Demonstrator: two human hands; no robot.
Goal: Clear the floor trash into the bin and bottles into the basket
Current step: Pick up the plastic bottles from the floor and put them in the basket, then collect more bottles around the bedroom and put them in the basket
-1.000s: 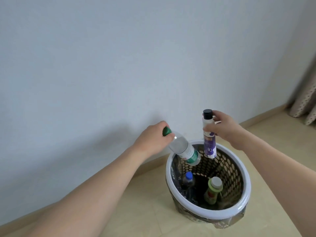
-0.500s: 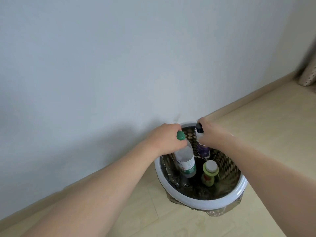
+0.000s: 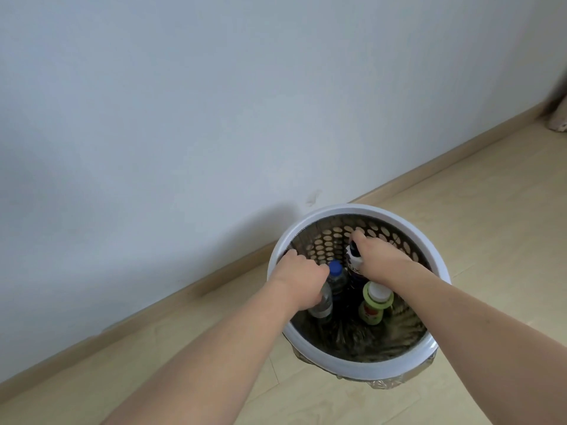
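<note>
A round perforated basket with a white rim stands on the floor against the wall. Both my hands reach down inside it. My left hand grips a clear water bottle by its top, its cap hidden under my fingers. My right hand holds a white bottle with a purple label and black cap, upright. A clear bottle with a blue cap stands between my hands. A green bottle with a white cap stands below my right wrist.
A plastic liner sticks out under the basket's rim. A white wall with a wooden skirting board runs behind. Light wood floor spreads right; a curtain hem shows at the far right.
Both hands have lowered their bottles from above the rim deep into the basket. The camera has tilted down over the basket.
</note>
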